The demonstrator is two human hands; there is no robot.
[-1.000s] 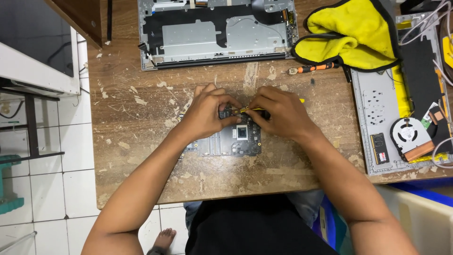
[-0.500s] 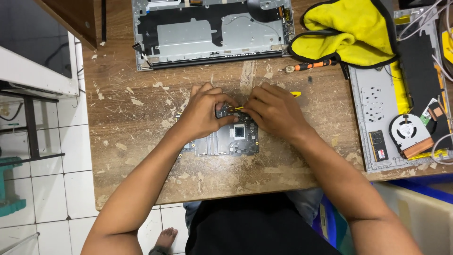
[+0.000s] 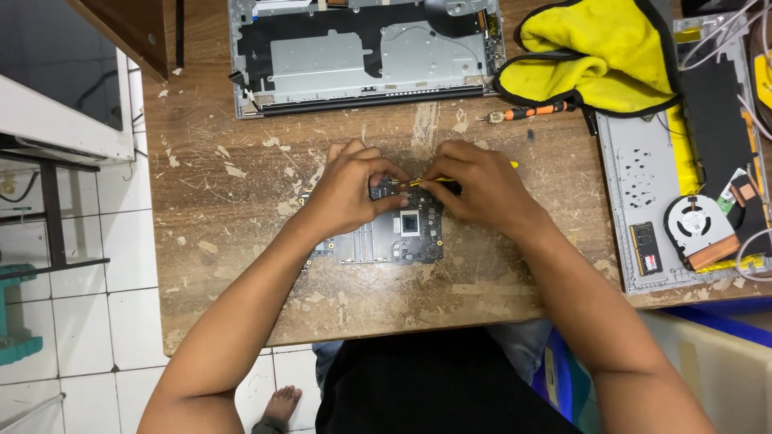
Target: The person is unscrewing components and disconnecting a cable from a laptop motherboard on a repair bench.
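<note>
**Both hands working on laptop board, top edge**

Dark circuit board (image 3: pixel 386 237) lies flat mid-way on the worn wooden table (image 3: pixel 241 265), nearest the person. Left hand (image 3: pixel 350 193) curls over the board's upper left, fingers pinched narrow on its edge, steadying it. Right hand (image 3: pixel 478 189) grips a thin yellow tool (image 3: pixel 418 182), tip at the board's top. To do it well: keep the board pinned, tool low, light pressure. Open laptop chassis (image 3: pixel 362 56) behind, yellow cloth (image 3: pixel 603 56) and orange screwdriver (image 3: pixel 535 112) at right.
</note>
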